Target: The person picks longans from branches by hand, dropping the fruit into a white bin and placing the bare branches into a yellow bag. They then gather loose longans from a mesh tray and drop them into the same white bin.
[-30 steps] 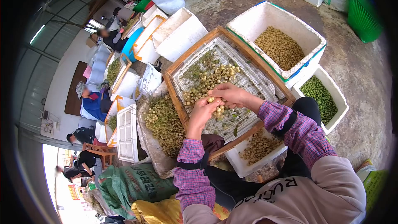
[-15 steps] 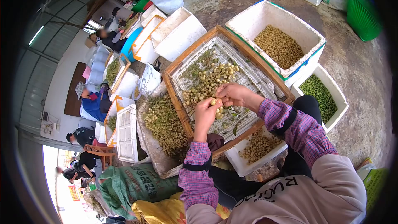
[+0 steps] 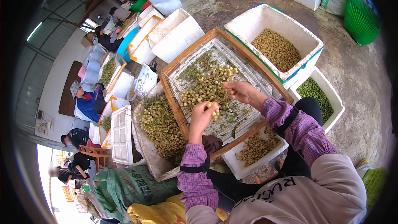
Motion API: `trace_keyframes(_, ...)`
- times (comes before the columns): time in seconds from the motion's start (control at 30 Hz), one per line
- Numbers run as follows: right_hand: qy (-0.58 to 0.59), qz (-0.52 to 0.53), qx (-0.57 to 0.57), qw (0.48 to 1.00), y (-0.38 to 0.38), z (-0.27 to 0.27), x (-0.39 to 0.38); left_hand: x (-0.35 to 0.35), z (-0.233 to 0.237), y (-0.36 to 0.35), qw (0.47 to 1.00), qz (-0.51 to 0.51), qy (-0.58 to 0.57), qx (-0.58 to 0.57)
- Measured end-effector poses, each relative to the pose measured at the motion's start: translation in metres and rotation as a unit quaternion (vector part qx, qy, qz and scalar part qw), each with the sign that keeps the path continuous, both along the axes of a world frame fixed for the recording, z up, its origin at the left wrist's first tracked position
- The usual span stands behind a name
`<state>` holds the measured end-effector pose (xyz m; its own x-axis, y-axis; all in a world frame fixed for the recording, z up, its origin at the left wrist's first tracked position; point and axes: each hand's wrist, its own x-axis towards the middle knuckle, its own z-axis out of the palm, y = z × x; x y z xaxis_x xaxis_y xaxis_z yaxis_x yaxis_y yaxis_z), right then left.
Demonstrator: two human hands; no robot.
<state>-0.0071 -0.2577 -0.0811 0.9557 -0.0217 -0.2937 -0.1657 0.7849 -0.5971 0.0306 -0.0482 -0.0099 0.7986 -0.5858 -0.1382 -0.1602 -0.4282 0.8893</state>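
Observation:
A wood-framed wire-mesh screen (image 3: 258,84) lies tilted in front of me, with a heap of small round pale-yellow fruits (image 3: 207,84) on thin stems in its middle. My left hand (image 3: 201,119), over the screen's near side, pinches a small bunch of fruits (image 3: 213,108); some hang just below the fingertips. To its right and a little farther away, my right hand (image 3: 241,92) is at the heap's right edge, fingers pressed together. What sits between those fingers, if anything, is hidden. Loose leaves and stem bits are scattered on the mesh below both hands.
Right of the screen stand a foam box (image 3: 275,45) of loose yellow fruits and another (image 3: 316,99) of green ones. A white tray (image 3: 256,149) of fruits sits under the near edge. Stemmed fruits (image 3: 161,126) are piled left. Several people work at the far left.
My hands have moved apart. The right hand went from beside the left fingertips up to the heap's edge, while the left shifted slightly down and left, still pinching fruits.

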Motion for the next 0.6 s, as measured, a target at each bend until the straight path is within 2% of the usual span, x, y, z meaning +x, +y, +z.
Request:
trace_keyframes(0.07,0.04,-0.027,0.11,0.993,0.007,0.02,-0.004,0.023,-0.028,0.011,0.994,-0.065,-0.052,0.064)
trace_keyframes(0.1,0.037,-0.023,0.136,0.99,0.009,0.03,-0.008,0.028,-0.025,0.01,0.971,-0.106,-0.06,0.206)
trace_keyframes(0.2,0.019,0.0,0.181,0.983,0.009,0.063,-0.02,0.025,-0.043,0.016,0.931,-0.114,-0.273,0.216)
trace_keyframes(0.23,0.013,0.014,0.177,0.984,0.009,0.07,-0.024,0.01,-0.009,0.007,0.93,-0.085,-0.209,0.29)
trace_keyframes(0.33,0.014,0.04,0.148,0.988,0.011,0.074,-0.027,0.003,0.023,-0.005,0.919,-0.014,-0.352,0.179)
trace_keyframes(0.37,0.015,0.043,0.133,0.99,0.013,0.073,-0.028,-0.003,0.033,-0.012,0.96,-0.002,-0.272,0.062)
trace_keyframes(0.47,0.028,0.051,0.09,0.994,0.019,0.063,-0.026,-0.014,0.042,-0.029,0.966,-0.08,-0.247,-0.015)
trace_keyframes(0.6,0.026,0.068,0.07,0.995,0.022,0.06,-0.03,-0.015,0.041,-0.03,0.951,-0.107,-0.289,0.026)
